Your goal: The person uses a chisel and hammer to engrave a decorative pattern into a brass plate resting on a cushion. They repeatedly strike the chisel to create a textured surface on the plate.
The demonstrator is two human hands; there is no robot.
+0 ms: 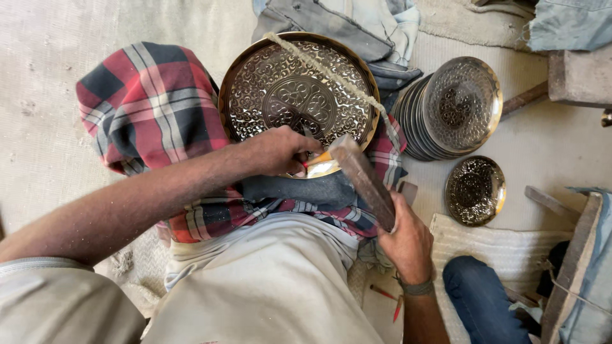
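Nearest the camera lies the person's lap in pale cloth [268, 286], with a red-and-blue checked cloth [153, 102] draped over the raised knee as padding; on it leans a large engraved brass plate [299, 95], tilted toward the person so the lower rim sits within reach; a twisted cord [331, 73] runs slantwise across its face, seemingly to keep it from sliding. The left hand [277, 150] rests on the lower rim, its grip closed around a small chisel [310, 160], of which only a short bit shows, its point set on the metal; the heel of the hand bears on the plate, which would steady the tool. The right hand [405, 239] has its grip wrapped about the lower end of a dark wooden mallet [363, 178], whose head hangs just over the chisel's end. On the floor to the right stands a stack of smaller engraved plates [446, 108] leaning on edge, and one small plate [475, 190] lies apart below it; red-handled tools [389, 299] lie by the wrist.
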